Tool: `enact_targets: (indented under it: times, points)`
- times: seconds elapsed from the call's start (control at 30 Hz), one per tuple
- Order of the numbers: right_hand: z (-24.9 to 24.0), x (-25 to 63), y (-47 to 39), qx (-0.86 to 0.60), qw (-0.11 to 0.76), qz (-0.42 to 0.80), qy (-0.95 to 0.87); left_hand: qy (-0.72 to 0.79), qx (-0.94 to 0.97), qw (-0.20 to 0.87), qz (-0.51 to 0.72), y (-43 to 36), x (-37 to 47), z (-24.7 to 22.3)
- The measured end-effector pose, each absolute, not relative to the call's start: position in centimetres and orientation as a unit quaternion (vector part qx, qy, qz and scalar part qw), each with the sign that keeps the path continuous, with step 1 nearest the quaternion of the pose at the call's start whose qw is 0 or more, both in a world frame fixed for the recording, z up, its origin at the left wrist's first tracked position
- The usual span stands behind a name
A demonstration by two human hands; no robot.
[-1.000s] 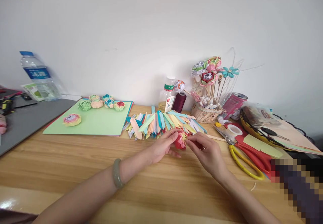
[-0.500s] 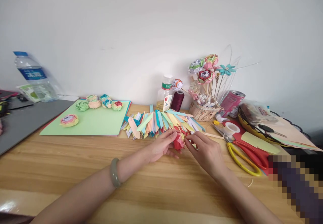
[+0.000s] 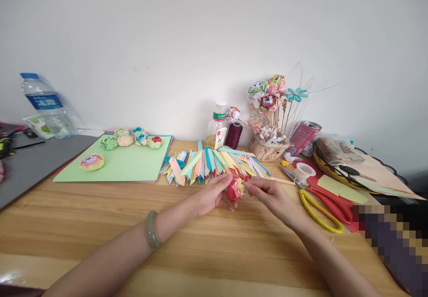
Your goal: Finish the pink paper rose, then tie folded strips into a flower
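A small red and yellow paper flower (image 3: 235,189) is held above the wooden table, in front of a heap of folded paper strips (image 3: 210,165). My left hand (image 3: 214,195) closes round its left side, thumb on top and fingers beneath. On the other side, my right hand (image 3: 269,193) pinches at the flower's yellow edge with thumb and forefinger. Whether a thread or a petal is between those fingertips is too small to tell. Several finished paper flowers (image 3: 125,140) sit on a green paper sheet (image 3: 130,165) to the left.
Red and yellow-handled scissors (image 3: 321,210) and a white tape roll (image 3: 305,170) lie to the right. Behind the strips stand a bottle (image 3: 217,127), a dark red thread spool (image 3: 234,135) and a basket of paper flowers (image 3: 269,149). A water bottle (image 3: 47,105) leans at far left.
My right hand has turned and lowered slightly at the flower's right side, and more of its yellow edge shows. My left hand keeps its hold. The view has shifted a little.
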State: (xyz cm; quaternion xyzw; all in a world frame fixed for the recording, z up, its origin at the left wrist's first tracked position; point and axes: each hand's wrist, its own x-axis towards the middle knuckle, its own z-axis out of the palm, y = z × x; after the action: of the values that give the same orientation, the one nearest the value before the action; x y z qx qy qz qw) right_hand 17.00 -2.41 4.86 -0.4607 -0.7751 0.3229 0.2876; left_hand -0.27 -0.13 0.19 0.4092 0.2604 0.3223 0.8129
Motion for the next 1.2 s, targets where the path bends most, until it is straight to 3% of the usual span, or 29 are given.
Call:
enact_targets:
  times: [0.2, 1.2]
  points:
    - [4.44, 17.61, -1.99, -0.460, 0.274, 0.421, -0.732, 0.262, 0.412, 0.815, 0.312, -0.10, -0.32, -0.01]
    - [4.46, 17.71, -1.98, -0.480, 0.276, 0.547, -0.628, 0.253, 0.410, 0.820, 0.309, 0.03, -0.38, -0.51]
